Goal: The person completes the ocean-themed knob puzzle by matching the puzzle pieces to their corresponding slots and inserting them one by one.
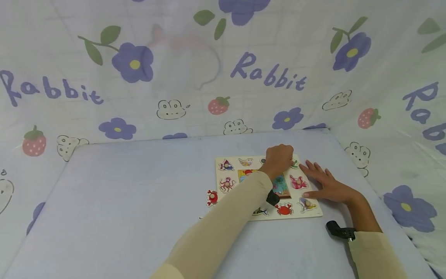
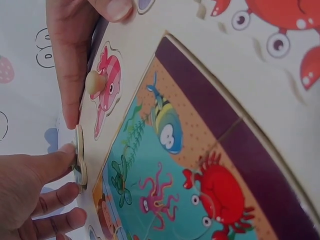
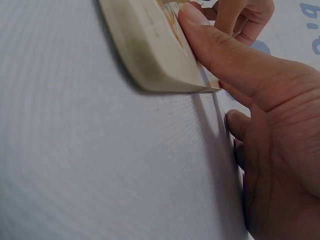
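A cream peg puzzle board (image 1: 244, 163) with sea-creature pieces lies on the table. My left hand (image 1: 280, 158) is at its upper right corner; in the left wrist view the thumb and fingers pinch a greenish puzzle piece (image 2: 80, 157) at the board's edge. The piece's picture is mostly hidden. Along the right edge, my right hand (image 1: 329, 186) lies with spread fingers, its thumb resting on the board near a purple-and-yellow piece (image 1: 307, 204). Between the two hands sits a pink fish-like piece (image 2: 107, 87) with a wooden knob.
A loose red crab piece (image 1: 212, 197) overlaps the board's left edge. My left sleeve (image 1: 223, 228) covers the lower left of the board, and the tip of another thing shows beside it. A printed curtain (image 1: 195, 77) hangs behind the pale table (image 1: 122, 201).
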Action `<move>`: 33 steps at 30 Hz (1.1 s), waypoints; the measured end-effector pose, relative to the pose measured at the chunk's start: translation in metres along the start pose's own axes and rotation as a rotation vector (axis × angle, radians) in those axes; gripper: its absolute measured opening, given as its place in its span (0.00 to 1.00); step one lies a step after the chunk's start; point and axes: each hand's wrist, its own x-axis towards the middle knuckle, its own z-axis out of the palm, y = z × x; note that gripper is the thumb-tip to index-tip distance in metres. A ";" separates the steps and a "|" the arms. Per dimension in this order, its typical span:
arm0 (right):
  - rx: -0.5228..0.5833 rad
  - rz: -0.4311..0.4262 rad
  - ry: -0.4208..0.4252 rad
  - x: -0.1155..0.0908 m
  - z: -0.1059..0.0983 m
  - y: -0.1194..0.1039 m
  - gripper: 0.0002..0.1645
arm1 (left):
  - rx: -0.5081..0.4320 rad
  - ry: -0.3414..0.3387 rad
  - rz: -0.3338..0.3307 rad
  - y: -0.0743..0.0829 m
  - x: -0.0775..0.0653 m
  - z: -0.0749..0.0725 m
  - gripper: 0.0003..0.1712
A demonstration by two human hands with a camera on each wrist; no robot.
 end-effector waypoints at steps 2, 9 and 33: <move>0.005 -0.001 0.001 0.000 0.000 -0.001 0.62 | 0.002 -0.004 -0.005 0.000 0.000 0.000 0.10; 0.004 0.003 -0.003 -0.001 -0.002 -0.003 0.62 | -0.001 -0.003 -0.019 0.001 0.002 0.002 0.10; 0.019 0.007 -0.007 -0.001 -0.001 -0.001 0.62 | -0.077 0.030 0.023 -0.007 0.002 0.003 0.09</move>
